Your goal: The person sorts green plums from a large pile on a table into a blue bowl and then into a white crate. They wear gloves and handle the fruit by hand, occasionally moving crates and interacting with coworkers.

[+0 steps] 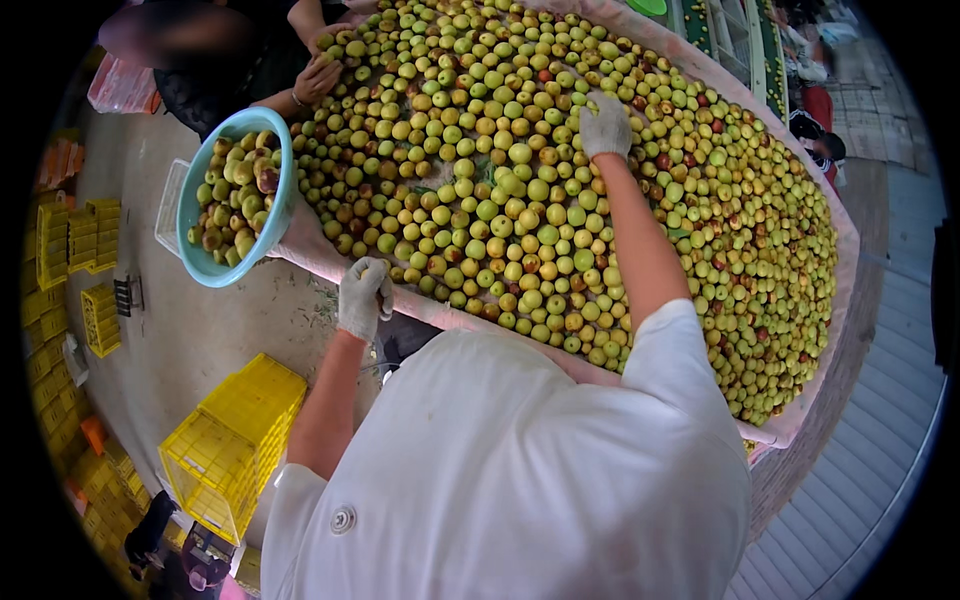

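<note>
Green and yellow jujubes (517,191), some with brown or red patches, cover a wide table lined with pink cloth (442,315). My right hand (606,126), in a pale knitted glove, reaches far in among the fruit. Its fingertips point down at the jujubes, and whether they grip one is hidden. Nearer my body, my gloved left hand (363,297) is over the table's cloth-covered edge with its fingers curled. A yellowish bit shows at those fingers, too small to name. Beyond that hand, a light blue plastic basin (283,202) holds browned and blemished jujubes (238,187).
Across the table's far left corner, another person's hands (318,77) are at the fruit. A yellow plastic crate (259,397) stands on the floor at my left, with stacked yellow crates (52,322) beyond. A conveyor (765,56) carrying fruit is at the upper right.
</note>
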`<control>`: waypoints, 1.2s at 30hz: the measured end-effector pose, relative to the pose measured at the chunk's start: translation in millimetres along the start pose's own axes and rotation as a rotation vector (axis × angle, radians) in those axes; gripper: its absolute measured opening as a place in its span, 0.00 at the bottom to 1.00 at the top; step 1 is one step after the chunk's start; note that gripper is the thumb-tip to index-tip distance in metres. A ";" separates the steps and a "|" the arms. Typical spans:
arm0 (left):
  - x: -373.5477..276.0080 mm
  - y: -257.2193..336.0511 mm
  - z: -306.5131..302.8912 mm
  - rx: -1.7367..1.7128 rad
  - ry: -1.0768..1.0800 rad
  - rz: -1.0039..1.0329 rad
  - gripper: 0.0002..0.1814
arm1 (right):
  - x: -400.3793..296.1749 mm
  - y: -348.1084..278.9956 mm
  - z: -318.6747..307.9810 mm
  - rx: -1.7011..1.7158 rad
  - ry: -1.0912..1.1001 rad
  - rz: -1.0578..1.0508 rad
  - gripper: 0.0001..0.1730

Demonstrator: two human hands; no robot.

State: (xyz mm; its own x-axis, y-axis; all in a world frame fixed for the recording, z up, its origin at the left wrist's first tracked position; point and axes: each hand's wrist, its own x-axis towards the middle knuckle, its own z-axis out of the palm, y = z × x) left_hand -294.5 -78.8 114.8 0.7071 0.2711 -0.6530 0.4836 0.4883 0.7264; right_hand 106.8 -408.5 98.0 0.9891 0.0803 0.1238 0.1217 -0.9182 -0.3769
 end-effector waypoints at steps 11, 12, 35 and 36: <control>2.3 7.3 2.6 -0.001 0.031 -0.013 0.14 | 111.5 -15.5 28.4 -0.679 -0.314 -0.143 0.16; 1.6 5.7 2.6 0.003 0.038 -0.012 0.14 | 109.9 -19.5 27.2 -0.641 -0.301 -0.127 0.17; -10.4 -1.6 1.0 -0.610 -0.291 -0.217 0.20 | -225.7 -125.9 -27.8 0.681 -0.388 -0.464 0.23; -13.2 -4.5 6.2 -0.669 -0.321 -0.266 0.21 | -239.5 -135.9 -34.9 0.714 -0.346 -0.555 0.24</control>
State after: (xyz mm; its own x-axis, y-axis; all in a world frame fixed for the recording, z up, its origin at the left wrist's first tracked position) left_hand -302.8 -89.7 121.5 0.7748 -0.1278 -0.6191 0.3164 0.9263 0.2048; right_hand -149.5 -316.5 151.6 0.7314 0.6462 0.2181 0.4881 -0.2726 -0.8291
